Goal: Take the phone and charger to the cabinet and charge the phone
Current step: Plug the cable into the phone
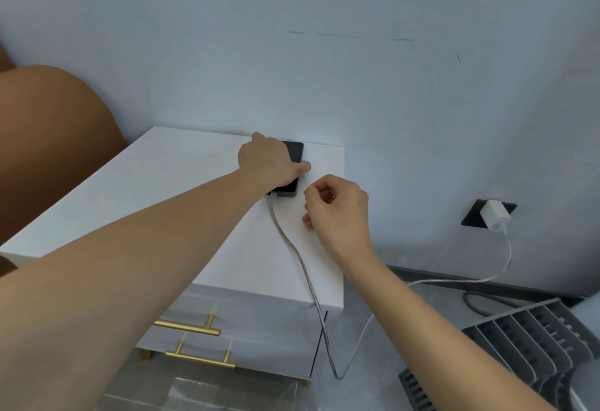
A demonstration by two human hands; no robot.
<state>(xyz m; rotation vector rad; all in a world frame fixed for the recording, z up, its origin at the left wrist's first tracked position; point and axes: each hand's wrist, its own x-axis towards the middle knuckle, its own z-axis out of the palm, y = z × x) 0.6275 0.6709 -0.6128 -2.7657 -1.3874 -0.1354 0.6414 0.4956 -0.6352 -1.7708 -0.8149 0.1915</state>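
Observation:
A dark phone [293,154] lies flat at the back right of the white cabinet top [181,183], near the wall. My left hand [269,160] rests on it and covers most of it. A silvery cable [293,248] is plugged into the phone's near end, runs down over the cabinet's front edge, loops near the floor and rises to the white charger [495,214] seated in a dark wall socket [474,216]. My right hand [337,209] hovers just right of the phone with fingers loosely curled, holding nothing.
The cabinet has drawers with gold bar handles [188,328]. A brown padded headboard or seat [55,138] stands to its left. A grey slatted appliance [535,342] and a dark cord [487,303] lie on the floor at the right.

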